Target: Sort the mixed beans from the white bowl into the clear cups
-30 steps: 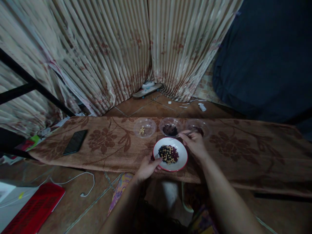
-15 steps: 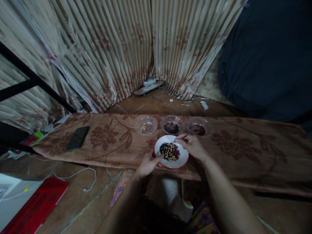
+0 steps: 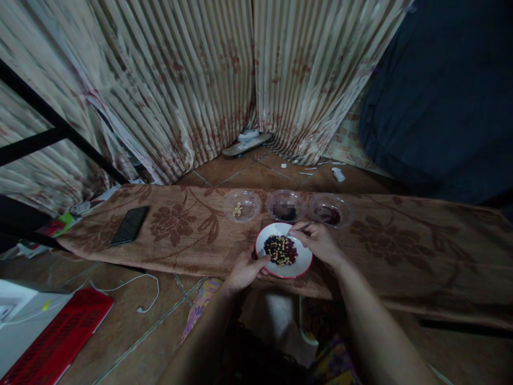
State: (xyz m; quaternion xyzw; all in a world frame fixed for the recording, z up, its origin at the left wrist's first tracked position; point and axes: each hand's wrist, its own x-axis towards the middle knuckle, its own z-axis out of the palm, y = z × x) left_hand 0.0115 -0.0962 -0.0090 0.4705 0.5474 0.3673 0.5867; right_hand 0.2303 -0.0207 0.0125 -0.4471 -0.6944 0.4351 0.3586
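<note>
My left hand (image 3: 247, 269) grips the near left rim of a white bowl with a red edge (image 3: 302, 262), thumb over the rim. Inside lie mixed black, yellow and dark red beans (image 3: 284, 250). My right hand (image 3: 316, 240) is closed around a thin spoon (image 3: 305, 227), its handle pointing up past the fingers and its lower end over the bowl's far right side. Behind the bowl stand three clear plastic bowls: one with a few yellow beans (image 3: 238, 209), one with black beans (image 3: 287, 214), one with dark red beans (image 3: 332, 215).
A brown flowered cloth (image 3: 200, 251) covers the long low table. A dark phone (image 3: 130, 224) lies at its left. Striped curtains (image 3: 192, 80) hang behind, with a skateboard (image 3: 247, 144) on the floor. A red basket-like object (image 3: 60, 342) and a white cable (image 3: 156, 289) are at lower left.
The whole view has shifted slightly. Both hands keep their hold, and the spoon stays at the bowl's far right side. The bean pile looks nearly the same.
</note>
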